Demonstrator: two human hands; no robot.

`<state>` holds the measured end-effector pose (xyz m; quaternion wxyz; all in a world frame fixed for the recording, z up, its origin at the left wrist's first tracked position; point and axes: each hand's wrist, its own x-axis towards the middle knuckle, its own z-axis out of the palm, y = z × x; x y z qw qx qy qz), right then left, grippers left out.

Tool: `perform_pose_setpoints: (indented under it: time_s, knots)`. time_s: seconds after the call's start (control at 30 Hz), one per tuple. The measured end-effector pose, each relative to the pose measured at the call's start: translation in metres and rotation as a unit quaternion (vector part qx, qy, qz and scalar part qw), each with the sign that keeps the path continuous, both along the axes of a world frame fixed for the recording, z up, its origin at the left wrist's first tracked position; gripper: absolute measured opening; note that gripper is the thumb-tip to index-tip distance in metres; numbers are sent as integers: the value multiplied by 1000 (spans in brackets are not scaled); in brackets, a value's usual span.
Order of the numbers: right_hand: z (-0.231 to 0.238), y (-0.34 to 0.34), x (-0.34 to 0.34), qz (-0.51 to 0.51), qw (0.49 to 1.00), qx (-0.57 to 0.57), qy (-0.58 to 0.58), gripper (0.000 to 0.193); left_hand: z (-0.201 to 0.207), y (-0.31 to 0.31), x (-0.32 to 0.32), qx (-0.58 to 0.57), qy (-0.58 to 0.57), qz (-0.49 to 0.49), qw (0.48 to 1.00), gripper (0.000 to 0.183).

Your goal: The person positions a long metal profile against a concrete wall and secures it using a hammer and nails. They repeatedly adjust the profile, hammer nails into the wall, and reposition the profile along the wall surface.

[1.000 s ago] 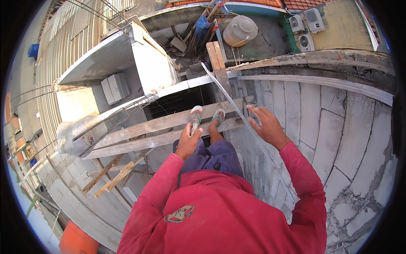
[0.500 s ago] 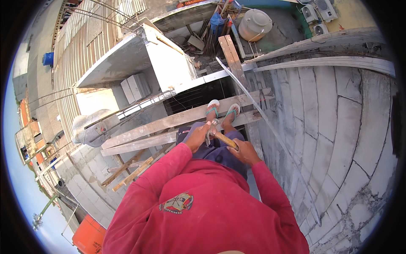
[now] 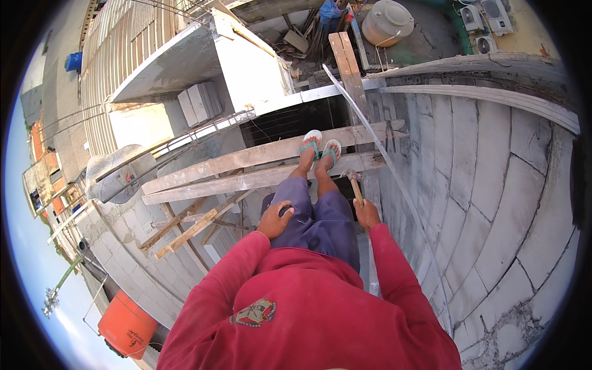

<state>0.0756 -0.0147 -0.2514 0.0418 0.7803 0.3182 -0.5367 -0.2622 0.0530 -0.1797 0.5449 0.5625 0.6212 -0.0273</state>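
Note:
My right hand [image 3: 367, 214] is wrapped around the wooden handle of a hammer [image 3: 357, 192]. Its metal head points away from me, close to the near plank. On my left thigh rests my left hand [image 3: 275, 220], thumb apart from the fingers, with nothing seen in it. Beneath my sandalled feet run two long wooden planks, a far plank [image 3: 246, 161] and a near plank [image 3: 271, 178]. A dark pincer-like tool [image 3: 390, 132] is at the far plank's right end. Just right of the hammer, a long thin straight bar [image 3: 394, 168] slants past the planks.
A grey block wall [image 3: 487, 185] curves along the right. Beyond the planks is a dark opening [image 3: 296, 123] with thin bars. Loose timbers [image 3: 194, 233] cross below on the left. An upright board [image 3: 348, 68], a round water tank [image 3: 387, 23] and an orange tank [image 3: 127, 324] stand farther off.
My left hand has let go of the hammer and moved down onto my thigh. My right hand has swung the hammer to the right, its head now pointing forward.

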Motion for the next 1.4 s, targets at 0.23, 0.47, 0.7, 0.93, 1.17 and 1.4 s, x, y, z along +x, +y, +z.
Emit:
perform_pose_setpoints:
  time_s: [0.23, 0.47, 0.7, 0.93, 1.17, 1.4]
  knots:
    - [-144, -30, 13, -109, 993, -42, 7, 45, -12, -29, 3, 33, 11, -23, 999, 42]
    - [-202, 25, -2, -252, 961, -113, 9, 31, -57, -52, -21, -13, 134, -87, 987, 56]
    - [-347, 9, -1, -206, 970, -83, -101, 48, -102, -26, -38, -49, 190, -162, 967, 66]
    - [-429, 19, 4, -142, 967, -17, -212, 46, -132, 12, -40, -90, 226, -158, 957, 55]
    - [-476, 23, -3, -193, 948, 1, -254, 44, -147, 28, -46, -60, 213, -147, 964, 45]
    - [-514, 21, -25, -279, 914, 26, -294, 39, -152, 40, -43, -59, 220, -158, 961, 41]
